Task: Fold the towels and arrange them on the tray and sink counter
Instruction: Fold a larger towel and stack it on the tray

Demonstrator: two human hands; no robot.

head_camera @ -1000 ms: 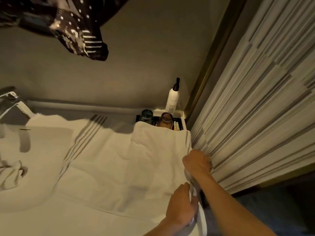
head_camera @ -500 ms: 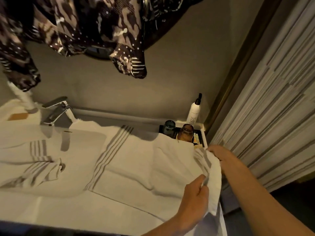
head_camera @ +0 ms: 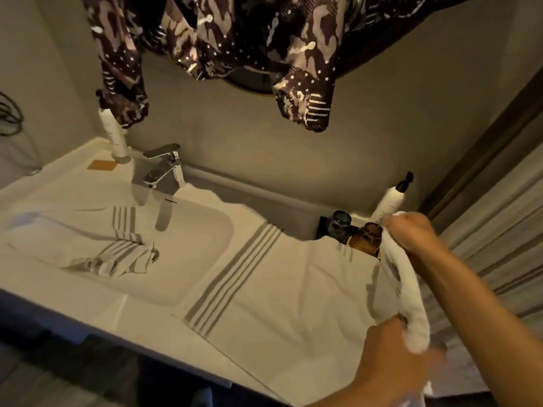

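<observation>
Pinching towel (head_camera: 293,289) edge, fingers (head_camera: 395,326) of both hands.

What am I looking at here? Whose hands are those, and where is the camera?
The camera sits on a person's head and looks down, so you see what they see. There is no machine, just two bare hands. The left hand and the right hand each grip the right edge of a big white towel with grey stripes, lifting it up from a bathroom counter. A second striped towel lies crumpled in the sink, below the tap. Behind the big towel stand two cups and a white bottle. Patterned clothing hangs above.
</observation>
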